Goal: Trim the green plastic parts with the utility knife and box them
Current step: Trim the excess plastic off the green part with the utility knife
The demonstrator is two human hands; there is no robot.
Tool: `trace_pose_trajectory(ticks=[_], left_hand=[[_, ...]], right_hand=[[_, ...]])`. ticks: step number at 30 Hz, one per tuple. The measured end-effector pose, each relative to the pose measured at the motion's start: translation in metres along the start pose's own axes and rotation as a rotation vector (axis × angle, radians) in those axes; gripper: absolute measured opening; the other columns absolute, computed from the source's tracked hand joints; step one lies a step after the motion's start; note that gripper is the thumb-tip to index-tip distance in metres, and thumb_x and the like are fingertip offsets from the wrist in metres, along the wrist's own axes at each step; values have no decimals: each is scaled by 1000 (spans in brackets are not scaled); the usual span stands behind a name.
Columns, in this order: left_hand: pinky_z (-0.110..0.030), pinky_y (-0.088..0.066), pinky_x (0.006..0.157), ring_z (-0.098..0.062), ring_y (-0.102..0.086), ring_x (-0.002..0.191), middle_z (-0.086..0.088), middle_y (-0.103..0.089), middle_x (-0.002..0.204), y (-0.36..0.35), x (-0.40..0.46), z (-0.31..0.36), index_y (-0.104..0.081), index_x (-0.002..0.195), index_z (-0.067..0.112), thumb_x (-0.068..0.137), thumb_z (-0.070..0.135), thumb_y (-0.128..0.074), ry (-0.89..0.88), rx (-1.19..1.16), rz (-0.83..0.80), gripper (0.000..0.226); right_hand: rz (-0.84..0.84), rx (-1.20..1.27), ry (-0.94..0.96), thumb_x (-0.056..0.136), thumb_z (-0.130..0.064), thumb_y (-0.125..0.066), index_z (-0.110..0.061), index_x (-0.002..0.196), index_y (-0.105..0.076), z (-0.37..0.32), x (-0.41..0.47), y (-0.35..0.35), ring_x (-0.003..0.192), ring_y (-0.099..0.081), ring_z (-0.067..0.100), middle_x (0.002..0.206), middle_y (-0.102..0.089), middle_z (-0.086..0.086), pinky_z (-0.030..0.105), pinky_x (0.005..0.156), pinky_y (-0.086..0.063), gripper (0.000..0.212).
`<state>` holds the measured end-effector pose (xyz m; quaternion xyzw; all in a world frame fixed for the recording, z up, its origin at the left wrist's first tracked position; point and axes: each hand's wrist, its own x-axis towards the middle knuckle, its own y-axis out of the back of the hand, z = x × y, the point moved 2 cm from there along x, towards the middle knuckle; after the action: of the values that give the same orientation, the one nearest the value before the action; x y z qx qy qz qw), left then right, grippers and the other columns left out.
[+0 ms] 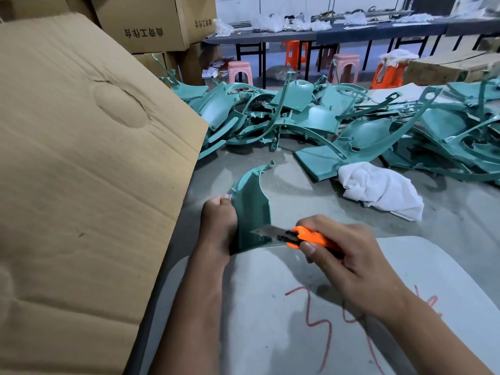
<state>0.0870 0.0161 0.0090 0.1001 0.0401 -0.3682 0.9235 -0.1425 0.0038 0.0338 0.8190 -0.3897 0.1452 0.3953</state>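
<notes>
1. Left hand (219, 226) grips the curved green plastic part (250, 209), fingers wrapped behind its left edge, holding it upright on the grey table (446, 212).
2. Right hand (343, 255) is closed round the orange-handled utility knife (300, 236); blade out, tip pointing to 9 o'clock and lying against the part's lower edge.
3. Part sits just left of centre, between both hands; its narrow notched end curves up toward 1 o'clock.
4. Light grey sheet w/ red scrawl (324, 307) lies under both forearms at 6 o'clock.
5. Crumpled white cloth (381, 190) on the table at 3 o'clock of the part, apart from it.
6. Big heap of untrimmed green plastic parts (324, 117) spreads 12 to 2 o'clock.
7. Large brown cardboard flap (81, 158) fills the 9 o'clock side, overlapping the table edge.
8. Far back at 12: stacked printed cartons (151, 20), pink and orange plastic stools (343, 67), a long dark bench (351, 31).
</notes>
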Motion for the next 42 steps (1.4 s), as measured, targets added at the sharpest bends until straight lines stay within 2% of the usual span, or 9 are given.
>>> trace_pose_trajectory(ticks=[5,9,13,19,25,29,34,39,42], left_hand=[[-12,-36,42,-7,-50,55,-1,-50,66,-3,-5,1,-54,76,9,109,18,-40,8,39,-143,37],[-21,-39,50,-15,-49,57,-3,-51,62,-3,-9,7,-53,72,9,109,17,-42,59,-57,-164,39],[-16,-35,39,-6,-44,37,5,-48,46,-8,-17,18,-48,71,11,109,9,-35,110,-116,-251,40],[-9,-29,30,-4,-39,25,3,-44,38,-15,-32,22,-47,72,7,107,4,-29,114,-127,-428,40],[-24,-40,51,-10,-48,53,0,-50,64,-12,-17,13,-50,73,17,106,3,-35,74,-2,-257,39],[-13,-33,38,-8,-45,37,2,-48,47,-9,-15,10,-50,69,10,106,7,-37,60,-36,-217,39],[-38,-40,67,-25,-49,73,-9,-53,69,-8,-6,3,-53,72,8,106,18,-41,-45,41,-92,37],[-27,-41,56,-16,-49,62,4,-55,60,-1,-4,5,-52,70,17,106,26,-42,-65,36,-136,38],[-38,-50,72,-24,-58,80,-13,-64,82,-3,-5,7,-57,83,8,104,21,-41,-27,-98,-27,29]], right_hand=[[118,-105,-80,103,-27,-55,-26,103,-64,7,6,9,58,-52,19,67,-55,-2,41,55,-44,10],[105,28,39,106,-26,-55,-26,102,-63,-7,0,5,57,-48,15,70,-52,-6,26,54,-36,9],[42,48,54,106,-31,-52,-30,104,-60,-16,3,-11,59,-45,12,71,-48,-8,23,56,-33,9],[233,-84,-72,106,-32,-51,-31,98,-59,-5,7,-5,58,-50,18,66,-53,-1,36,54,-40,12],[47,10,76,106,-30,-53,-26,104,-61,-13,1,-6,58,-44,9,70,-44,-12,21,56,-31,10],[186,-156,-87,105,-35,-53,-27,103,-64,3,5,3,55,-50,16,64,-51,-6,39,52,-42,13],[88,-23,-16,105,-29,-55,-26,100,-63,1,1,11,54,-47,19,65,-50,-2,38,51,-38,10],[138,-262,-210,104,-34,-56,-33,96,-62,24,2,19,54,-52,20,63,-55,-3,44,53,-46,10],[271,-244,-273,104,-35,-54,-31,94,-61,34,-2,25,53,-48,19,62,-55,-1,40,52,-44,12]])
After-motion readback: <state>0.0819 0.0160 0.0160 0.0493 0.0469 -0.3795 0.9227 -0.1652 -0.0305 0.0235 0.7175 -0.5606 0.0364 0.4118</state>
